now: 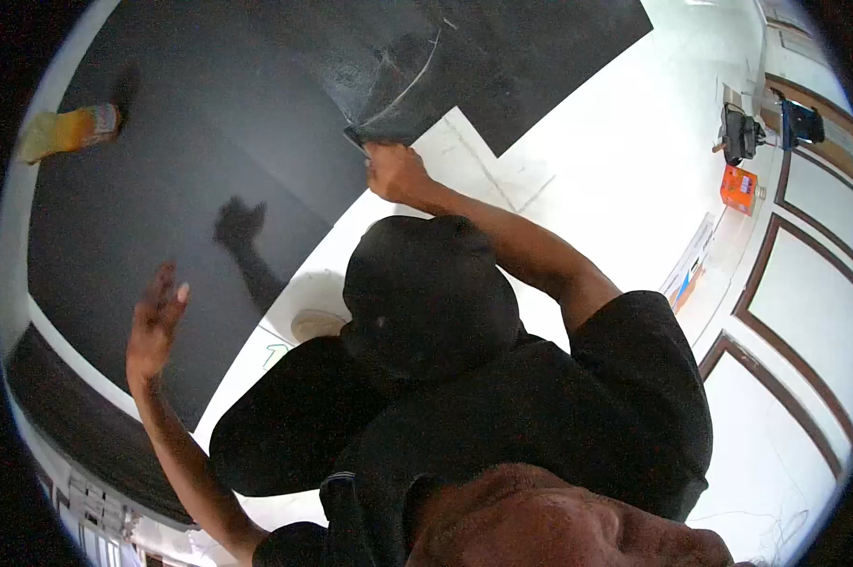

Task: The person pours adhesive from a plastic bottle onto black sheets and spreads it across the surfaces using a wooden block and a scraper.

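A large black sheet (285, 104) covers much of the white floor, with a stepped, cut-out edge on its right side. My right hand (395, 172) is closed at that edge, next to a corner of the step. A small dark flat piece (354, 135) pokes out past its fingers; whether it is a tool or a fold of the sheet, I cannot tell. Pale scuffs and a curved light streak (412, 83) run across the sheet just beyond. My left hand (154, 329) is raised over the sheet, fingers apart and holding nothing, its shadow falling to the right.
A yellow-orange bottle (72, 132) stands on the far left of the sheet. Along the right wall are an orange box (739, 190), a dark device (740, 134) and a long white carton (691, 260). My bent knee (431, 293) is close below the right hand.
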`<state>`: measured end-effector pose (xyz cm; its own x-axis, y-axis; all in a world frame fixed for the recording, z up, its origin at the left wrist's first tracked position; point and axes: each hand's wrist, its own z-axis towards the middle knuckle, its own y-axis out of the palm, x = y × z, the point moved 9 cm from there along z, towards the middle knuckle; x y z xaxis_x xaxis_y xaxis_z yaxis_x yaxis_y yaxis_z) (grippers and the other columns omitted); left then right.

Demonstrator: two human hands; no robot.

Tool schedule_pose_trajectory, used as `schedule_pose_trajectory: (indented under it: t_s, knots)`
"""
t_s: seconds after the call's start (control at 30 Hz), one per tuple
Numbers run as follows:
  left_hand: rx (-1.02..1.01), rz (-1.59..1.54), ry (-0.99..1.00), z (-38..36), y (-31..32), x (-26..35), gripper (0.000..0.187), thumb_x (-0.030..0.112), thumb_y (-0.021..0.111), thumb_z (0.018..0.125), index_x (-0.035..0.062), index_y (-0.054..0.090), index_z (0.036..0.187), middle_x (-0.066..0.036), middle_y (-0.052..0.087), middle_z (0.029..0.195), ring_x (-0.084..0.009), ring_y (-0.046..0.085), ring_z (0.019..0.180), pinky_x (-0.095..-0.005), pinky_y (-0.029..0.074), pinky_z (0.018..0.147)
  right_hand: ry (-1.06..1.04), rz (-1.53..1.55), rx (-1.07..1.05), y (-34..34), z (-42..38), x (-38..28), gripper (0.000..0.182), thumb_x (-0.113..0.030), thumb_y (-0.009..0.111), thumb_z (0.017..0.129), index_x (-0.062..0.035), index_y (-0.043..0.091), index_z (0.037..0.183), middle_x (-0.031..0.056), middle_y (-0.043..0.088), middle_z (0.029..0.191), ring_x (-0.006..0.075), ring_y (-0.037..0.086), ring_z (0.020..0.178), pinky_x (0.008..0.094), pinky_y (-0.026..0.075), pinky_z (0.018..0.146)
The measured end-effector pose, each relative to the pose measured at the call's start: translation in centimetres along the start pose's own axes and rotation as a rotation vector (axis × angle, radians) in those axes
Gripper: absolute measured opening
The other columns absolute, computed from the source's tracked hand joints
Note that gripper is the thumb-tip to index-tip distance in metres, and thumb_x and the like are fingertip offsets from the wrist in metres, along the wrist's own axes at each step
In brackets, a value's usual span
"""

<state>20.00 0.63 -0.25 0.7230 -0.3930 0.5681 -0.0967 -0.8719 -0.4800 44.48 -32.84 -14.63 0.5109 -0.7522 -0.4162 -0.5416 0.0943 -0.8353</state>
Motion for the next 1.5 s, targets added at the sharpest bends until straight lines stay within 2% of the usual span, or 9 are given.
schedule_pose_trajectory:
  t_s: [0.1,0.13,0.2,0.47,0.73,0.97,1.03,1.23,1.5]
  knots:
    - [0.057,0.09,0.137,-5.1,-0.3,10.5,0.061,0.036,0.063,0.097,0.0072,0.046,0.148,-0.023,0.045,0.15,-0.0393,0.04,0.141,-0.0535,0.034,0.114,0.172,0.009,-0.228,1.7,1.8,3.3,0.031,-0.014,0.06,0.087,-0.0054,0.064,0.117,0.0194,0.069,0.099,0.0388,0.068,0.091,0.0505,0.053,0.084]
    - [0.056,0.083,0.131,-6.1,-0.3,12.4,0.061,0.036,0.063,0.097,0.0072,0.046,0.148,-0.023,0.045,0.15,-0.0393,0.04,0.141,-0.0535,0.034,0.114,0.141,0.081,0.178,-5.4,1.5,2.5,0.026,-0.015,0.06,0.087,-0.0064,0.067,0.11,0.0201,0.07,0.096,0.0388,0.069,0.09,0.05,0.054,0.083]
    - [0.016,0.283,0.522,-10.4,1.8,17.5,0.063,0.033,0.067,0.093,0.0074,0.046,0.147,-0.023,0.048,0.148,-0.0398,0.044,0.138,-0.054,0.034,0.113,0.056,-0.126,0.102,-9.3,5.2,8.4,0.034,-0.027,0.057,0.091,-0.0086,0.068,0.117,0.0215,0.071,0.1,0.0411,0.068,0.094,0.0512,0.054,0.084]
    - [-0.229,0.414,0.288,-12.9,4.7,12.7,0.069,0.028,0.072,0.088,0.0019,0.045,0.146,-0.026,0.051,0.142,-0.0441,0.049,0.132,-0.0492,0.038,0.111,0.339,-0.271,0.178,-14.4,13.1,17.7,0.046,-0.036,0.057,0.092,-0.0254,0.059,0.137,0.0146,0.068,0.123,0.0392,0.064,0.112,0.051,0.051,0.097]
    - [-0.07,0.178,0.502,-10.0,1.4,16.2,0.071,0.031,0.071,0.089,0.0016,0.044,0.147,-0.025,0.049,0.146,-0.0433,0.044,0.138,-0.0511,0.035,0.114,0.122,-0.086,-0.021,-2.9,6.1,1.2,0.034,-0.018,0.058,0.087,-0.0021,0.064,0.116,0.0237,0.069,0.105,0.0434,0.068,0.095,0.055,0.054,0.086]
    - [-0.155,0.281,0.436,-7.3,3.5,12.8,0.074,0.035,0.071,0.09,0.0045,0.04,0.15,-0.024,0.044,0.15,-0.0415,0.042,0.139,-0.0511,0.035,0.114,-0.062,0.071,0.048,2.7,10.7,-14.7,0.03,-0.019,0.063,0.082,-0.001,0.068,0.105,0.0244,0.07,0.1,0.042,0.069,0.095,0.0534,0.056,0.082]
    - [-0.136,0.312,0.329,-6.6,3.4,9.7,0.075,0.037,0.071,0.09,0.005,0.04,0.15,-0.024,0.044,0.15,-0.041,0.041,0.14,-0.0504,0.036,0.115,-0.262,-0.236,-0.188,3.8,12.4,-19.6,0.028,-0.019,0.063,0.084,-0.0054,0.07,0.107,0.0215,0.071,0.101,0.0412,0.069,0.096,0.0521,0.056,0.081]
    - [-0.158,0.18,0.253,-9.1,2.5,4.3,0.072,0.034,0.07,0.091,0.0059,0.04,0.15,-0.024,0.043,0.15,-0.0405,0.039,0.141,-0.0478,0.034,0.116,-0.608,-0.615,-0.108,0.4,8.6,-12.1,0.032,-0.014,0.063,0.084,-0.0182,0.069,0.115,0.0089,0.072,0.107,0.0303,0.071,0.098,0.0488,0.058,0.079]
    - [-0.047,0.214,0.378,-7.3,1.0,5.5,0.07,0.026,0.072,0.09,0.0065,0.041,0.149,-0.023,0.044,0.15,-0.0391,0.04,0.141,-0.0467,0.034,0.116,0.056,-0.341,-0.182,3.8,-3.2,-1.4,0.047,-0.007,0.062,0.083,0.001,0.051,0.128,0.0242,0.057,0.122,0.0419,0.064,0.103,0.0527,0.055,0.084]
